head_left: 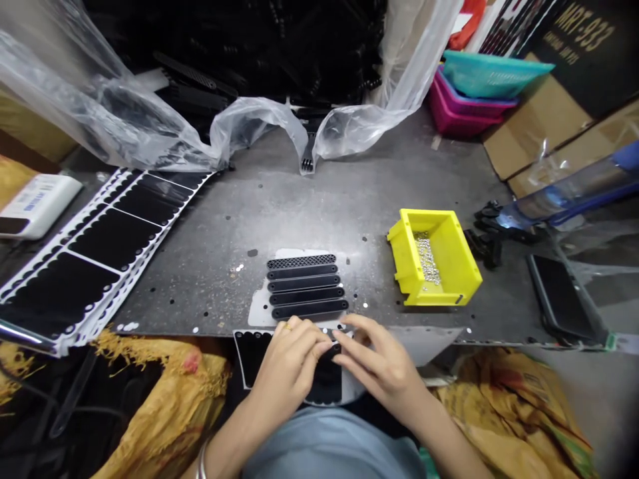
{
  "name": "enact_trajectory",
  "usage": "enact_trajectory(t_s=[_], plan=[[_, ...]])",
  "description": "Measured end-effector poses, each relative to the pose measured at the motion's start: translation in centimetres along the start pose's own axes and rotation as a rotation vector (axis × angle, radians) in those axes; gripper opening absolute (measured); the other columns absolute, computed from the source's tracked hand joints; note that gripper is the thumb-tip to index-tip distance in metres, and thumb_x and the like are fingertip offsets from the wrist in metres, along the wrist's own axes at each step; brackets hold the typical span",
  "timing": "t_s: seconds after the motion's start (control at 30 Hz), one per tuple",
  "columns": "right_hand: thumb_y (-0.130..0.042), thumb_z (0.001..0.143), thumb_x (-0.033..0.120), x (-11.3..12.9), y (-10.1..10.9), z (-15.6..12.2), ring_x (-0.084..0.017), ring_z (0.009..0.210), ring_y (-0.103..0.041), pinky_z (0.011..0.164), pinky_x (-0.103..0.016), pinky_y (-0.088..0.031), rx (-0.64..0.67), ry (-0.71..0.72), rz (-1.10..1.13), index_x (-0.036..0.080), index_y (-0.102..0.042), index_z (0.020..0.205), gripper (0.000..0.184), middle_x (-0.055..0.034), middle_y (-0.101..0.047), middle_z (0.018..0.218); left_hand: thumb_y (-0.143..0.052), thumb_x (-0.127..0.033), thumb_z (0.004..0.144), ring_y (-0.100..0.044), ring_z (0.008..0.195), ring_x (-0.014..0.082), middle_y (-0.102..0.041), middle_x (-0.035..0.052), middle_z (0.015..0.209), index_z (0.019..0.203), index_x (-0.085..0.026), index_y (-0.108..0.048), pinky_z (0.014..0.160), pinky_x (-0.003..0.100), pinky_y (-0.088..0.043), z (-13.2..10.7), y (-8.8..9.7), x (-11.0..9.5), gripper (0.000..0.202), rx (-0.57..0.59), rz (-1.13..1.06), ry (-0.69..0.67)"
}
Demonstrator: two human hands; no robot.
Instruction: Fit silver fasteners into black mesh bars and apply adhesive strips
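your left hand (289, 366) and right hand (374, 356) hide most of the small black piece (329, 352) between them; its shape is unclear. silver bits (428, 259) in your yellow bin (449, 246) are too small to tell apart. black stack (200, 86) partly hidden behind clear plastic (100, 113). strip sheet (64, 293) cut off by the left edge.

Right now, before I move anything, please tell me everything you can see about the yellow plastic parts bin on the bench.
The yellow plastic parts bin is small and open-topped, with thick, bright walls and a raised rim. It sits turned at an angle on the gray speckled work surface, to the right of the black strips. A loose heap of tiny silvery pieces lies inside it.
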State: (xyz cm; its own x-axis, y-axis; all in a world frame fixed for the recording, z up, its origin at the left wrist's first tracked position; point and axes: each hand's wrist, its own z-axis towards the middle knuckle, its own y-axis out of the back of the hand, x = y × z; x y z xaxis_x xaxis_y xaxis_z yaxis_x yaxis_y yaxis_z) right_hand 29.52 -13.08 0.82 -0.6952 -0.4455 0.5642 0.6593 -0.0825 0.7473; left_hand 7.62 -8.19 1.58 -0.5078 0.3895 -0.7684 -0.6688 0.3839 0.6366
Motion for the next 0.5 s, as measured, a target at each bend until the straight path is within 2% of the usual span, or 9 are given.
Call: enact_trajectory(t_s=[0.07,0.13,0.23,0.33,0.4,0.47,0.5], plan=[[-0.064,0.099,0.013,0.4,-1.0,-0.2,-0.022,0.102,-0.072,0.083,-0.036,-0.063,-0.050,0.101,-0.011,0.019,-0.058,0.143,0.045,-0.0175,-0.071,0.126,-0.045,-0.022,0.108,-0.057,0.082,0.0184,-0.068,0.0007,0.087,0.090,-0.023,-0.062,0.078,0.036,-0.043,-0.1,-0.3,-0.2,0.025,-0.046,-0.027,0.068],[-0.063,0.099,0.012,0.7,-1.2,-0.6,-0.022,0.103,-0.072,0.083,-0.035,-0.063,-0.047,0.149,-0.008,0.020,-0.058,0.144,0.046,-0.0176,-0.070,0.129,-0.045,-0.025,0.108,-0.057,0.082,0.0186,-0.067,0.0009,0.085,0.087,-0.023,-0.060,0.080,0.036,-0.043,-0.3,-0.6,-0.4,0.026,-0.086,-0.044,0.122],[-0.063,0.099,0.015,0.8,-0.9,-0.8,-0.021,0.105,-0.072,0.087,-0.034,-0.064,-0.029,0.043,0.114,0.022,-0.060,0.143,0.044,-0.0164,-0.066,0.133,-0.044,-0.026,0.107,-0.058,0.080,0.0189,-0.065,0.0008,0.081,0.085,-0.023,-0.059,0.079,0.036,-0.044,-0.4,-1.0,-0.7,0.027,-0.080,-0.056,0.131],[-0.065,0.098,0.015,0.9,-0.7,-0.1,-0.019,0.102,-0.072,0.088,-0.033,-0.064,-0.041,-0.056,0.267,0.022,-0.062,0.141,0.043,-0.0145,-0.064,0.128,-0.044,-0.025,0.107,-0.058,0.079,0.0187,-0.065,0.0005,0.080,0.085,-0.023,-0.059,0.077,0.035,-0.044,-0.3,-1.2,-0.9,0.027,-0.072,-0.062,0.116],[-0.067,0.096,0.014,1.0,-0.3,0.2,-0.019,0.101,-0.072,0.088,-0.033,-0.064,-0.034,-0.096,0.369,0.023,-0.072,0.125,0.031,-0.0124,-0.064,0.123,-0.044,-0.023,0.107,-0.059,0.077,0.0182,-0.065,0.0005,0.080,0.085,-0.023,-0.058,0.075,0.034,-0.044,-0.4,-1.0,-0.5,0.026,-0.097,-0.036,0.112],[-0.072,0.093,0.017,0.9,0.5,0.4,-0.022,0.104,-0.072,0.094,-0.037,-0.063,0.074,-0.183,0.554,0.023,-0.077,0.101,0.011,-0.0106,-0.066,0.117,-0.046,-0.020,0.106,-0.059,0.076,0.0178,-0.067,0.0008,0.080,0.087,-0.023,-0.059,0.073,0.033,-0.043,-0.7,-1.0,0.3,0.023,-0.185,0.060,0.074],[-0.073,0.094,0.021,0.7,1.1,0.4,-0.022,0.103,-0.072,0.095,-0.040,-0.063,0.134,-0.241,0.687,0.022,-0.074,0.093,0.002,-0.0099,-0.067,0.113,-0.048,-0.018,0.105,-0.060,0.075,0.0177,-0.069,0.0011,0.081,0.090,-0.022,-0.061,0.072,0.033,-0.042,-0.9,-1.1,0.8,0.020,-0.250,0.137,0.035]])
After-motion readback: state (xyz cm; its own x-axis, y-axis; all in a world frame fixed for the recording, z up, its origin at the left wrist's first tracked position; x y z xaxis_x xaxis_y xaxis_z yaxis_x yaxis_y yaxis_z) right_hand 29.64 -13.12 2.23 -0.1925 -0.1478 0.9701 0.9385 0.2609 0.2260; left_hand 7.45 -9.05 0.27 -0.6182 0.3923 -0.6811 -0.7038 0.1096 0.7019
